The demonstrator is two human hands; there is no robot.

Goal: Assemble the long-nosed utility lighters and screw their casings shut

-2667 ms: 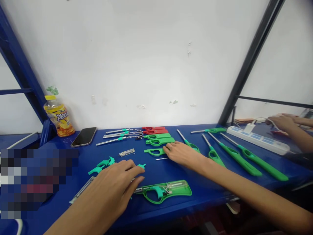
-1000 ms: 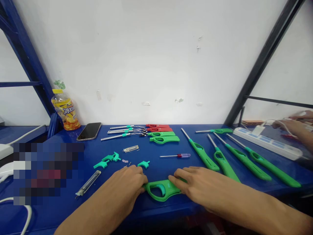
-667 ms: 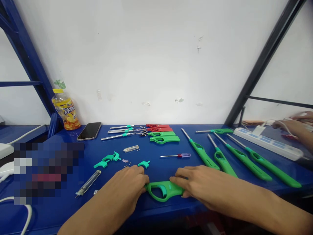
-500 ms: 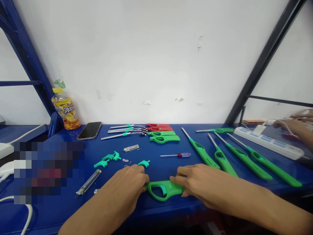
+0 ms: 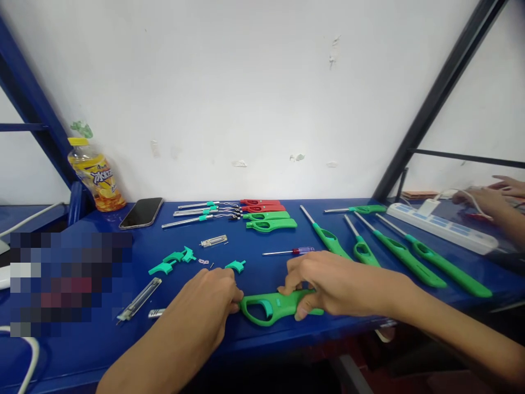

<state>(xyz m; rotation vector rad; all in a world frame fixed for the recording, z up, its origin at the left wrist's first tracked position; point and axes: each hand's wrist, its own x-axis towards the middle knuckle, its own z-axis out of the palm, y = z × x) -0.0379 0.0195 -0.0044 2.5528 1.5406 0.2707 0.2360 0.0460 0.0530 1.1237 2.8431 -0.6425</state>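
Observation:
A green lighter handle [image 5: 283, 307] with a teal trigger in its loop lies near the table's front edge. My left hand [image 5: 217, 293] pinches its loop end. My right hand [image 5: 314, 282] grips its body with thumb and fingers. Behind them are a teal trigger piece [image 5: 235, 266] and a screwdriver [image 5: 289, 251] with a purple and red handle. More teal pieces [image 5: 173, 259] and a clear fuel tube [image 5: 140, 300] lie to the left.
Green lighters [image 5: 410, 262] lie at the right, by a white power strip [image 5: 443, 227]. Red and green handles [image 5: 270, 224] and metal rods [image 5: 188, 221] lie at the back. A phone [image 5: 142, 212] and a bottle [image 5: 96, 175] stand back left. Another person's hand [image 5: 486, 200] shows far right.
My right hand has shifted its hold along the handle, its fingers now more spread and thumb on the near side. The view has shifted slightly.

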